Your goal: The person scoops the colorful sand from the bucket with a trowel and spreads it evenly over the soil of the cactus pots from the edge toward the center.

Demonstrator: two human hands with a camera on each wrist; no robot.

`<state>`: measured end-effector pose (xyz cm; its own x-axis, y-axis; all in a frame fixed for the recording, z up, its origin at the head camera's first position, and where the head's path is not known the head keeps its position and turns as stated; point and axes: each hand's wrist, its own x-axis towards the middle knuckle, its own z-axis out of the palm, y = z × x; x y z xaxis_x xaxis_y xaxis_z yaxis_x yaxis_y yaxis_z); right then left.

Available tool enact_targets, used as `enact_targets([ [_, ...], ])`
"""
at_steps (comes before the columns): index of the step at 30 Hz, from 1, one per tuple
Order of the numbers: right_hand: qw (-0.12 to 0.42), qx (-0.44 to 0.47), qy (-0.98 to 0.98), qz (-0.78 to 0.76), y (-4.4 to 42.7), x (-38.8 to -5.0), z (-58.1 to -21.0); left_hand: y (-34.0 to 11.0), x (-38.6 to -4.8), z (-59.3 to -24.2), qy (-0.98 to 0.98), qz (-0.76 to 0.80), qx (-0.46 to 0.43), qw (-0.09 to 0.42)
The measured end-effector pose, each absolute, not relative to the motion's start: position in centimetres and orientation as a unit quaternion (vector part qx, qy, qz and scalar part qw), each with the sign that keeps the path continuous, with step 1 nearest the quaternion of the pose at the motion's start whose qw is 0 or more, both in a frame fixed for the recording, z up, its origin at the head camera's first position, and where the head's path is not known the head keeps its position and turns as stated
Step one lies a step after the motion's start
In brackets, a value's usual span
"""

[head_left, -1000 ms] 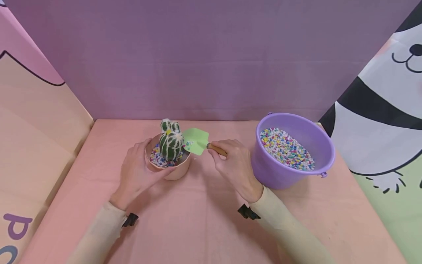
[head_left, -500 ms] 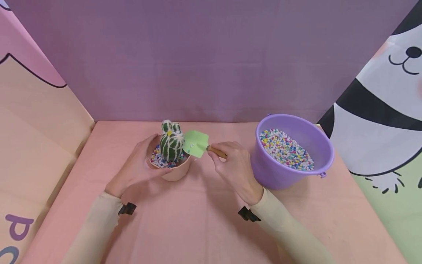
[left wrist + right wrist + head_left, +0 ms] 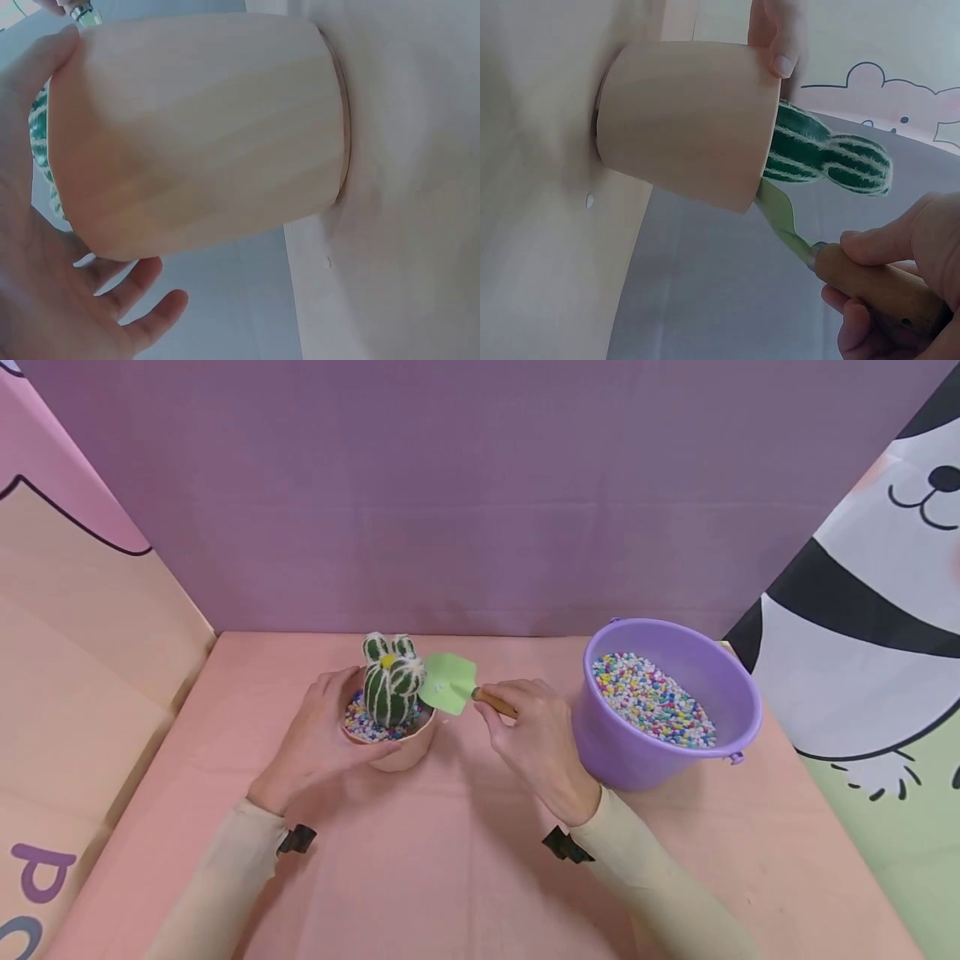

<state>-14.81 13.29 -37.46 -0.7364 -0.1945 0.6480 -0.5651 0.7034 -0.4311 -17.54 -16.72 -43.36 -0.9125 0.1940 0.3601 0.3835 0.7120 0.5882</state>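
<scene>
A green cactus (image 3: 390, 697) with white fuzzy ribs and a yellow flower stands in a pinkish flower pot (image 3: 405, 754), among colourful beads (image 3: 361, 724). My left hand (image 3: 306, 747) holds the pot from the left, thumb at the near rim. In the left wrist view several fingers (image 3: 142, 279) curve beyond the pot. My right hand (image 3: 536, 739) grips the wooden handle (image 3: 877, 289) of a small trowel. Its light green blade (image 3: 450, 683) rests at the pot's right rim, with a few white beads on it.
Right of my right hand stands a purple bucket (image 3: 637, 764), partly filled with multicoloured beads (image 3: 652, 702). A purple backdrop (image 3: 480, 510) rises behind the pink-covered table (image 3: 450, 877). A stray white bead (image 3: 589, 200) lies beside the pot.
Fewer beads lie on the trowel blade than a second ago. The cactus has shifted slightly to the right in the pot. My left hand moved slightly around the pot; my right hand stayed nearly still.
</scene>
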Motion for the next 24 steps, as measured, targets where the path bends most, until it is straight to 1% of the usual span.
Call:
enact_targets([
  [7, 0.298, 0.215, -0.878, 0.308, 13.3, -14.7, -37.5, -15.9, -16.9, -43.4, -0.922, -0.337, -0.12, 0.146],
  [16, 0.314, 0.222, -0.874, 0.296, 13.5, -14.6, -37.6, -14.3, -15.9, -43.7, -0.923, -0.322, -0.071, 0.199],
  [20, 0.315, 0.222, -0.873, 0.298, 13.6, -14.4, -37.6, -13.7, -15.5, -43.9, -0.923, -0.317, -0.047, 0.214],
  [24, 0.316, 0.221, -0.872, 0.302, 13.8, -14.4, -37.7, -13.5, -15.3, -43.9, -0.926, -0.307, -0.037, 0.218],
])
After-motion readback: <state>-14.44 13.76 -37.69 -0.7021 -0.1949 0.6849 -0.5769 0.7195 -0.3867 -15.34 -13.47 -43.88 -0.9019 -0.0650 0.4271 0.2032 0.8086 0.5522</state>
